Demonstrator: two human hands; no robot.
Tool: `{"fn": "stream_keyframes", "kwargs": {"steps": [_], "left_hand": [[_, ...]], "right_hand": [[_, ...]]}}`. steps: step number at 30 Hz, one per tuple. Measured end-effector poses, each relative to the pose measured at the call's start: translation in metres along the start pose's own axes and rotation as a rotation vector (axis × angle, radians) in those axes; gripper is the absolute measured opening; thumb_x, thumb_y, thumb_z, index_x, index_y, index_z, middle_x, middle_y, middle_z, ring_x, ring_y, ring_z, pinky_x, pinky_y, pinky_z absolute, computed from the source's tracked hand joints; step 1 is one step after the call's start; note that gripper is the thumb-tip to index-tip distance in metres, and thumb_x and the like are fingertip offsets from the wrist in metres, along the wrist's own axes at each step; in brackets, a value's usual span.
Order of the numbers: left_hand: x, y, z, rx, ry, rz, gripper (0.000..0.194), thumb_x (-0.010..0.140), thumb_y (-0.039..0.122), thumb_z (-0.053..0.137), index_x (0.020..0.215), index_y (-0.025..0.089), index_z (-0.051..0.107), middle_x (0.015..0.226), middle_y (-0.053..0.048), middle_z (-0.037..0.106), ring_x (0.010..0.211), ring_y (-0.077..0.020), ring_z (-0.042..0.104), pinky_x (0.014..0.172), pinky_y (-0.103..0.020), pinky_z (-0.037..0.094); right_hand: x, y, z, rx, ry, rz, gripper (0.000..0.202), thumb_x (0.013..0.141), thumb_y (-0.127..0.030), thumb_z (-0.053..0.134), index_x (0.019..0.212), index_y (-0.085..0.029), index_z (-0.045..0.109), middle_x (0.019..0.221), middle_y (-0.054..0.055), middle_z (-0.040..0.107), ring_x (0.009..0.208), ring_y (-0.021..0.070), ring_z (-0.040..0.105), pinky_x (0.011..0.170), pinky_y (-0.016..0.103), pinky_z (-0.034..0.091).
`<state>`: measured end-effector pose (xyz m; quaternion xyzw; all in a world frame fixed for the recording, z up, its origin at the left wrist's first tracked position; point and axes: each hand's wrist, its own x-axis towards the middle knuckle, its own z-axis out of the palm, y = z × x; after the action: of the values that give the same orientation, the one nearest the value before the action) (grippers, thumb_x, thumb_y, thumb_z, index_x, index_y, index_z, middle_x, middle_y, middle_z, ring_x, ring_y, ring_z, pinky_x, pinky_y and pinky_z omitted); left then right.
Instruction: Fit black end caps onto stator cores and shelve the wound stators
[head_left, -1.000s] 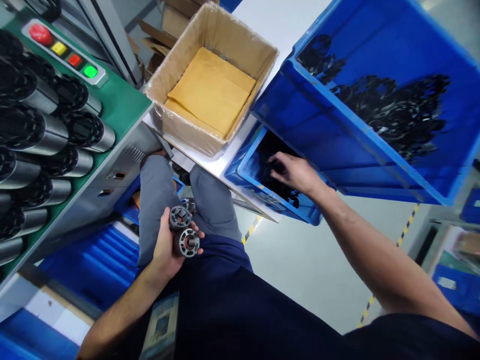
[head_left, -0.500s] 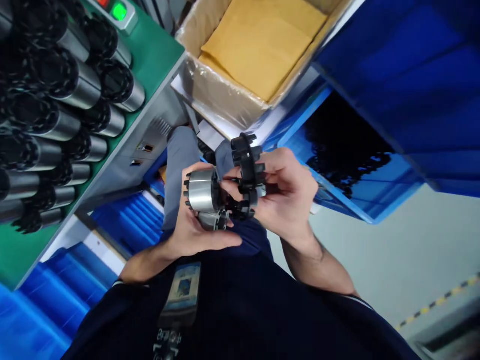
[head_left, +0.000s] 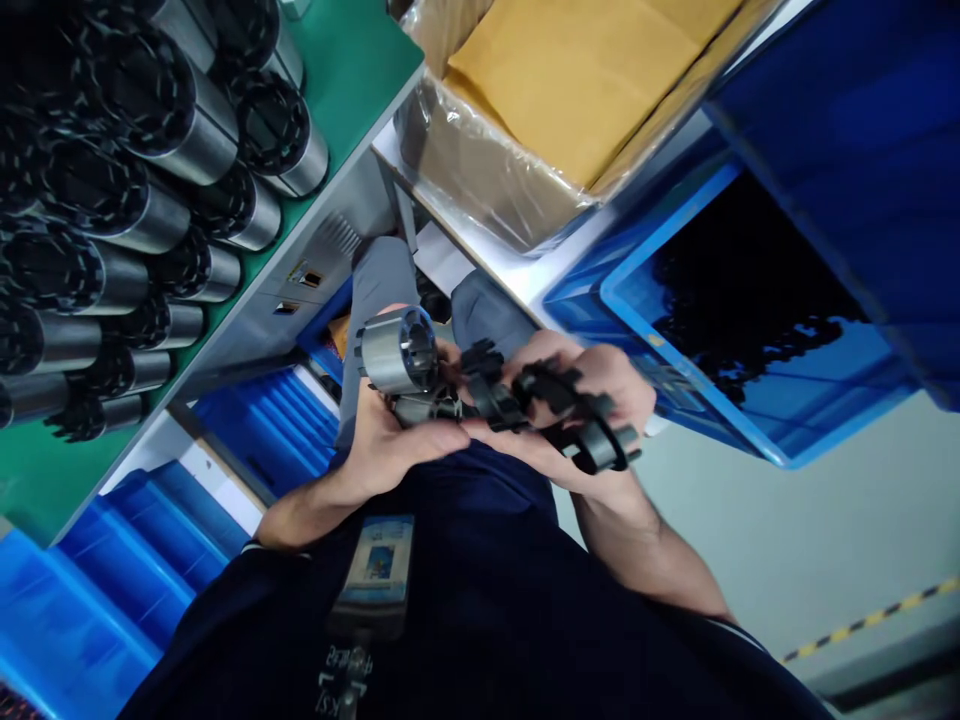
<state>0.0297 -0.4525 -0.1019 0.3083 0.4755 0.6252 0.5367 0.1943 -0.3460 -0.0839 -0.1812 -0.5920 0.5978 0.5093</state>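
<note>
My left hand point(head_left: 373, 440) is wrapped round two short silver metal cylinders. The upper metal cylinder point(head_left: 390, 352) has black teeth at its left end, and its hollow, slotted right end faces partly up. Below it, the lower metal cylinder point(head_left: 420, 409) is mostly covered by my thumb. My right hand point(head_left: 626, 385) grips several black toothed plastic rings. One black toothed ring point(head_left: 491, 390) is at its fingertips, close beside the cylinders; another black ring point(head_left: 600, 447) sticks out over the palm, blurred. Whether ring and cylinder touch is hard to tell.
Many metal cylinders with black toothed ends point(head_left: 172, 110) stand on a green bench point(head_left: 360, 90) at left. A plastic-lined carton point(head_left: 480, 170) holds yellow-brown sheets. At right, a blue crate point(head_left: 757, 440) contains black parts. Blue bins point(head_left: 135, 560) are at lower left.
My right hand has turned and its black rings have swung down and right, spreading over the palm. The upper cylinder has tilted, showing its hollow end. The surroundings have shifted in view.
</note>
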Motion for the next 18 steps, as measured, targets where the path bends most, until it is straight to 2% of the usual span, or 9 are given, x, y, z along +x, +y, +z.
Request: {"fn": "stream_keyframes", "kwargs": {"steps": [3, 6, 9, 11, 12, 14, 18], "left_hand": [[0.003, 0.01, 0.008, -0.03, -0.033, -0.008, 0.079, 0.087, 0.049, 0.104, 0.153, 0.031, 0.063, 0.134, -0.01, 0.085, 0.107, -0.0307, 0.088, 0.096, -0.044, 0.073], [0.003, 0.026, 0.012, 0.075, -0.016, -0.086, 0.085, 0.092, 0.054, 0.099, 0.16, 0.034, 0.052, 0.139, -0.01, 0.083, 0.116, -0.0326, 0.086, 0.103, -0.047, 0.072], [0.005, 0.037, 0.01, 0.141, -0.039, -0.099, 0.085, 0.093, 0.048, 0.097, 0.16, 0.036, 0.046, 0.145, -0.012, 0.078, 0.109, -0.0305, 0.086, 0.093, -0.046, 0.071], [0.007, 0.04, 0.009, 0.157, -0.047, -0.063, 0.088, 0.086, 0.04, 0.1, 0.155, 0.034, 0.047, 0.142, -0.012, 0.078, 0.105, -0.0313, 0.086, 0.091, -0.046, 0.07], [0.009, 0.04, 0.008, 0.163, -0.041, -0.046, 0.09, 0.081, 0.037, 0.102, 0.153, 0.033, 0.048, 0.139, -0.012, 0.079, 0.107, -0.033, 0.086, 0.096, -0.048, 0.069], [0.011, 0.04, 0.008, 0.167, -0.018, -0.027, 0.094, 0.074, 0.031, 0.105, 0.148, 0.032, 0.048, 0.134, -0.011, 0.081, 0.114, -0.0368, 0.085, 0.107, -0.053, 0.067], [0.012, 0.041, 0.008, 0.199, 0.051, -0.036, 0.096, 0.063, 0.03, 0.11, 0.139, 0.033, 0.051, 0.136, -0.009, 0.079, 0.124, -0.039, 0.081, 0.116, -0.056, 0.064]], "right_hand": [[-0.001, 0.005, 0.001, -0.074, -0.06, -0.068, 0.038, 0.078, -0.021, 0.11, 0.08, -0.024, 0.072, 0.089, 0.0, 0.079, 0.064, 0.0134, 0.074, 0.058, 0.025, 0.063], [-0.002, 0.007, -0.006, -0.113, -0.135, -0.076, 0.034, 0.079, -0.032, 0.111, 0.078, -0.025, 0.078, 0.087, 0.001, 0.081, 0.061, 0.0134, 0.073, 0.055, 0.025, 0.062], [-0.006, 0.007, -0.014, -0.095, -0.089, -0.026, 0.027, 0.087, -0.048, 0.105, 0.097, -0.028, 0.09, 0.098, 0.004, 0.087, 0.075, 0.0174, 0.079, 0.065, 0.029, 0.068], [-0.01, 0.005, -0.015, -0.107, -0.012, 0.081, 0.04, 0.087, -0.055, 0.104, 0.117, -0.03, 0.093, 0.11, 0.007, 0.089, 0.095, 0.023, 0.083, 0.075, 0.033, 0.072], [-0.012, 0.003, -0.014, -0.117, 0.004, 0.139, 0.046, 0.085, -0.055, 0.106, 0.121, -0.031, 0.093, 0.116, 0.008, 0.089, 0.103, 0.0255, 0.083, 0.078, 0.035, 0.073], [-0.014, -0.003, -0.01, -0.117, -0.014, 0.245, 0.05, 0.079, -0.05, 0.11, 0.121, -0.03, 0.092, 0.122, 0.009, 0.087, 0.104, 0.0264, 0.082, 0.076, 0.036, 0.074], [-0.013, -0.017, -0.001, -0.138, -0.05, 0.339, 0.044, 0.079, -0.033, 0.11, 0.118, -0.031, 0.089, 0.114, 0.006, 0.081, 0.09, 0.0217, 0.078, 0.065, 0.033, 0.071]]}}
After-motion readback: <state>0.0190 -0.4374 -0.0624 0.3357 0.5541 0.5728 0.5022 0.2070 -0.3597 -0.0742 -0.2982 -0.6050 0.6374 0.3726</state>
